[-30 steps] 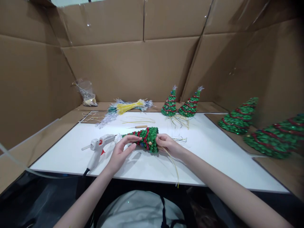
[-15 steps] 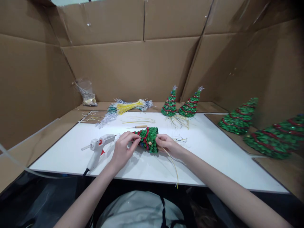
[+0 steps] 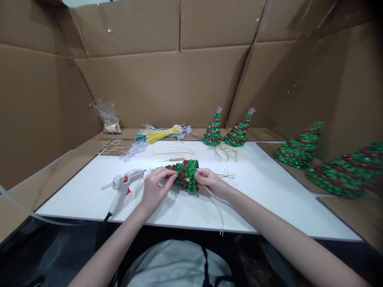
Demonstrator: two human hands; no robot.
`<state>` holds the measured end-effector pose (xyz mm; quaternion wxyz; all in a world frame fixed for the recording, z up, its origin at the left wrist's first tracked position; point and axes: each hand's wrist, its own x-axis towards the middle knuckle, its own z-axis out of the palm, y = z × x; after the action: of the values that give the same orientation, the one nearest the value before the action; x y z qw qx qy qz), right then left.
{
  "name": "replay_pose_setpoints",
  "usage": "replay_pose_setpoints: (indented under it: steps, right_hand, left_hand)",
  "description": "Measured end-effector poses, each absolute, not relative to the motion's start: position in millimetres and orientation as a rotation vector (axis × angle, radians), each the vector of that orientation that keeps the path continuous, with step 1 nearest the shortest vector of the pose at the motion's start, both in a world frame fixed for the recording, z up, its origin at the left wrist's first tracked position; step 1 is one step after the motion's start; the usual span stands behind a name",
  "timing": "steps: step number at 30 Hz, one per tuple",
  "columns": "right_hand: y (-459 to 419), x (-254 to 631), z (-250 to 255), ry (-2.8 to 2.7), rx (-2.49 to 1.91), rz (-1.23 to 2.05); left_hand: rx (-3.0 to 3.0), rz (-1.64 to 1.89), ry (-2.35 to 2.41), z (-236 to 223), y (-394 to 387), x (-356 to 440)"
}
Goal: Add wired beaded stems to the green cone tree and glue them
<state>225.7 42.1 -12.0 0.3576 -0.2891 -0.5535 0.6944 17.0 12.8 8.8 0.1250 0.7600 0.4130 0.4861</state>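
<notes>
Your left hand (image 3: 154,189) has slid in along the tree (image 3: 184,174) since a second ago: then its fingers lay stretched over the narrow end with the green tip showing past them, and now they are curled around that end and the tip is hidden. Over the last half second almost nothing has shifted. Your right hand (image 3: 209,181) has stayed where it was, closed on the wide base, with yellow strands (image 3: 216,205) trailing from under it toward you. So the tree lies on its side on the white board (image 3: 263,191), gripped at both ends, just right of the glue gun (image 3: 122,187), which lies untouched. My reading: you have settled your grip and are working near the tip, not reaching for glue.
</notes>
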Motion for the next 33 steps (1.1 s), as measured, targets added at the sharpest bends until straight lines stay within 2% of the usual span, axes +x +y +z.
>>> replay_pose_setpoints:
  steps: [15,33]
  right_hand:
    - [38.3,222.0,-10.3,-1.397,-0.763,1.767]
    - [39.0,221.5,-11.2,-1.419,-0.760,1.717]
  left_hand:
    - [1.908,1.370,1.194,8.1,16.7,18.8]
    - [1.950,1.384,1.159,7.0,16.6,17.8]
